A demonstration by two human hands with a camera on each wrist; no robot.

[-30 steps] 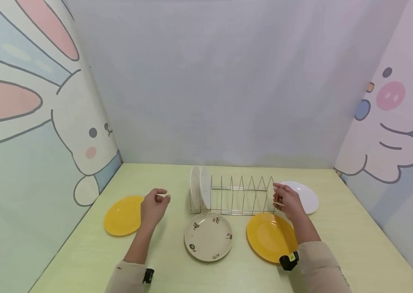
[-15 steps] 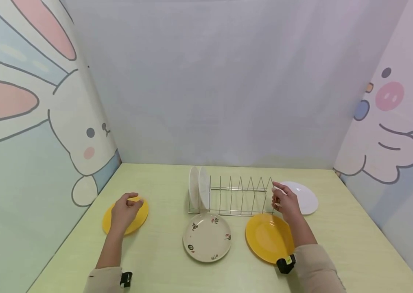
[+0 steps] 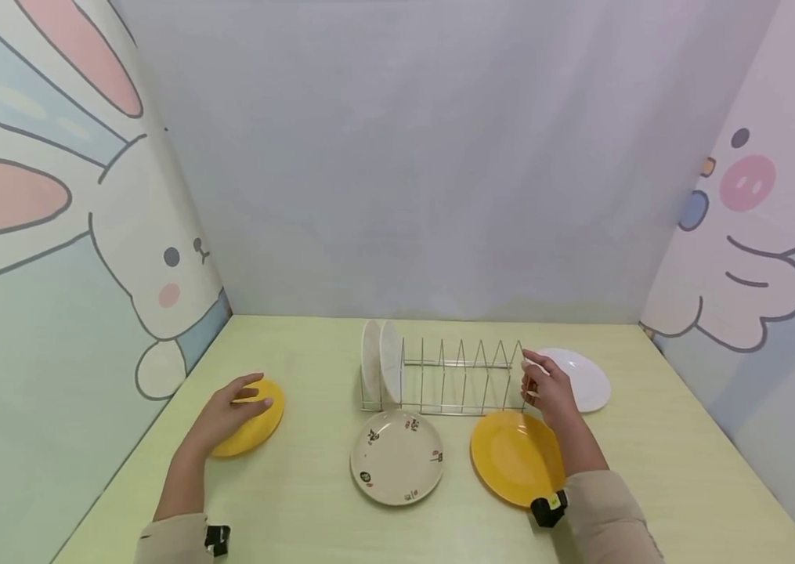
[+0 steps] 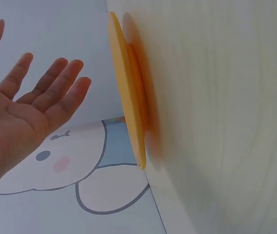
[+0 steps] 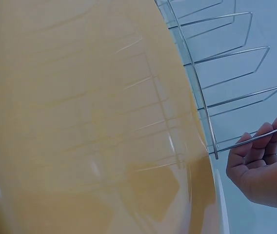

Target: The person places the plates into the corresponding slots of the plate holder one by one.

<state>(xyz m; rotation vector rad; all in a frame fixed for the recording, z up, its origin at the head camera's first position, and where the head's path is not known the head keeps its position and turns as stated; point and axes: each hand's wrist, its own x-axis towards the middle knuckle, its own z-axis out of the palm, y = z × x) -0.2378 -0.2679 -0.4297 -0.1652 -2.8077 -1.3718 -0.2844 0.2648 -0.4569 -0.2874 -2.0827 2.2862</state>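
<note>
In the head view, the left hand (image 3: pixel 225 413) hangs over a shiny round yellow plate (image 3: pixel 263 421), below its fingers on the pale wooden counter (image 3: pixel 319 501). The right hand (image 3: pixel 550 389) pinches a silver wire rack (image 3: pixel 457 363). A hard tug might shake the round white plates (image 3: pixel 391 362) standing far from those fingers.

In the left wrist view, the spread, bent fingers hold nothing, apart from the plate. Dipping too low might bump its rim.

In the right wrist view, the fingers curl round the end wire.
</note>
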